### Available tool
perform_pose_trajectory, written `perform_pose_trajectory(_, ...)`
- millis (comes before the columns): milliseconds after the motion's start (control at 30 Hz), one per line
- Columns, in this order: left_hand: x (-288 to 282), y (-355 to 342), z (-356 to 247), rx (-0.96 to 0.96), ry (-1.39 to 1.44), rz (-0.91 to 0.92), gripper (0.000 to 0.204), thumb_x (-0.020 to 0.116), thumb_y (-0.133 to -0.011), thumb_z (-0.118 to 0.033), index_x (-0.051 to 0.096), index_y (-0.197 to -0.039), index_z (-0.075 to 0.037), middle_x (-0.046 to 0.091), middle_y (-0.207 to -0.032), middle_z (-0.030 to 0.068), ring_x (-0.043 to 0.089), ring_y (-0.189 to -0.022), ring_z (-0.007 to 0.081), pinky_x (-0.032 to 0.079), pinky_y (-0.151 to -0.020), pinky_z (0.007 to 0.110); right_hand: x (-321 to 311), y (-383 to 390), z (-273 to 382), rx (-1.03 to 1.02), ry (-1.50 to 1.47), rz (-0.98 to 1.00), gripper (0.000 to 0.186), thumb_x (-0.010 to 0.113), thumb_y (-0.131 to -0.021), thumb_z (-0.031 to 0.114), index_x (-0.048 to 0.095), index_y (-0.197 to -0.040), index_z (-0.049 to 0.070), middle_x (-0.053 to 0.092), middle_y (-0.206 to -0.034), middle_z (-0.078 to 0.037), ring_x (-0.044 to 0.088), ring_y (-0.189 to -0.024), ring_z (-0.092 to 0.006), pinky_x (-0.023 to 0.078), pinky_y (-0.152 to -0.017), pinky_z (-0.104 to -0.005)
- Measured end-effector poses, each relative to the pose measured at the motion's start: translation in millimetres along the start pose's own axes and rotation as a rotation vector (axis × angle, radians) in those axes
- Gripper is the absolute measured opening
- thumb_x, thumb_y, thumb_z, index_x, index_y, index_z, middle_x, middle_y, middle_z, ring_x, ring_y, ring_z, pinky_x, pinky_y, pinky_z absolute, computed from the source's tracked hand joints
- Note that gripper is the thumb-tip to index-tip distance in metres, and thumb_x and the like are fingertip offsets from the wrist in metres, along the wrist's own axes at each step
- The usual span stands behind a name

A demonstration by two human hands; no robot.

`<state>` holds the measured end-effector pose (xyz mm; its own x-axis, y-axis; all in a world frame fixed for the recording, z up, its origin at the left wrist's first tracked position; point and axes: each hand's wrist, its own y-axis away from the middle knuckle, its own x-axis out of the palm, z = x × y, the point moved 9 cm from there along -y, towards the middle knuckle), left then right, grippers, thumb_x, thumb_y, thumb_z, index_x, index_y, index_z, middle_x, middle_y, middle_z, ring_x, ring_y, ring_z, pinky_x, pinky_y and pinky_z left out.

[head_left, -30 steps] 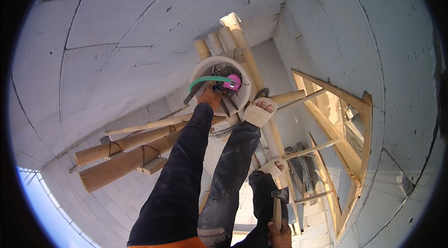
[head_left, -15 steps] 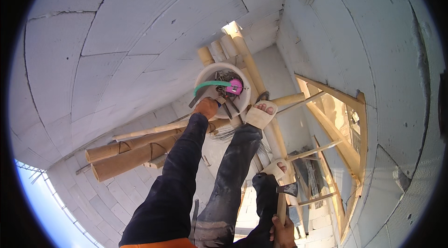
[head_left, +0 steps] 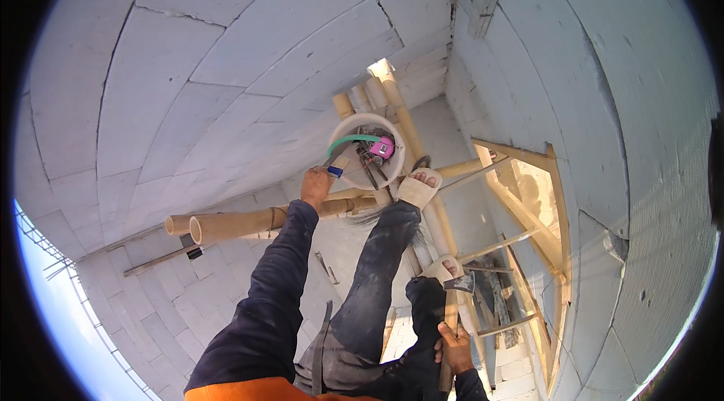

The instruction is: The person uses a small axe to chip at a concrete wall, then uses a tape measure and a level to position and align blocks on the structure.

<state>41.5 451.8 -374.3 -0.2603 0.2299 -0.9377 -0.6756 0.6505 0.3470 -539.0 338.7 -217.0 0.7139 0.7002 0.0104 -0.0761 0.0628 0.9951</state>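
Note:
My left hand [head_left: 315,188] is closed on a small tool with blue and tan parts [head_left: 335,170], just left of a whitish bucket [head_left: 341,126]. The kind of tool is too small to make out. Inside the bucket lie a pink tape measure [head_left: 382,147], a curved green strip [head_left: 348,136] and a tangle of dark metal pieces. Low in the picture, my right hand [head_left: 455,350] grips the wooden handle of a hatchet [head_left: 461,281], its dark head up beside my sandalled foot [head_left: 445,268].
I stand on bamboo poles [head_left: 237,225] lashed into a scaffold high above the floor. Pale block walls [head_left: 249,46] rise ahead and at the right. A wooden window frame [head_left: 559,212] with cross sticks is set in the right wall. A dark strap [head_left: 323,348] hangs at my waist.
My left hand has drawn back from the bucket's rim toward the left, bringing the blue and tan tool along. The right hand still holds the hatchet, slightly higher in view.

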Motion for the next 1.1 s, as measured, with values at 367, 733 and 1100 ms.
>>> perform_pose_trajectory(367, -28.3, 44.9, 23.3, -0.820, 1.633, -0.183, 0.035, 0.045, -0.094, -0.023, 0.071, -0.113, -0.009, 0.062, -0.084, 0.0020, 0.053, -0.062, 0.0152, 0.045, -0.056, 0.033, 3.7, 2.6, 2.3, -0.010, 0.017, 0.028, 0.052, 0.077, -0.099, 0.047, 0.062, -0.118, 0.001, 0.064, -0.066, -0.010, 0.059, -0.045, -0.0188, 0.051, -0.041, -0.0341)
perform_pose_trajectory(733, -35.6, 27.4, 11.2, -0.794, 1.320, -0.091, 0.038, 0.078, -0.095, -0.053, 0.064, -0.093, -0.018, 0.048, -0.070, -0.0083, 0.040, -0.054, 0.0053, 0.033, -0.049, 0.025, 8.3, -2.1, 10.2, 0.026, 0.046, 0.026, 0.045, 0.075, -0.101, 0.044, 0.063, -0.118, 0.004, 0.063, -0.065, -0.009, 0.059, -0.044, -0.0181, 0.051, -0.040, -0.0334)
perform_pose_trajectory(1100, -51.2, 43.1, -3.7, -0.957, 1.626, -0.344, 0.052, 0.059, -0.105, -0.059, 0.066, -0.097, -0.008, 0.057, -0.068, -0.0008, 0.050, -0.055, 0.0104, 0.040, -0.051, 0.028, 12.2, -1.0, 18.9, 0.032, 0.106, 0.059, 0.034, 0.079, -0.099, 0.030, 0.064, -0.116, 0.004, 0.061, -0.064, -0.006, 0.058, -0.043, -0.0178, 0.050, -0.040, -0.0333)
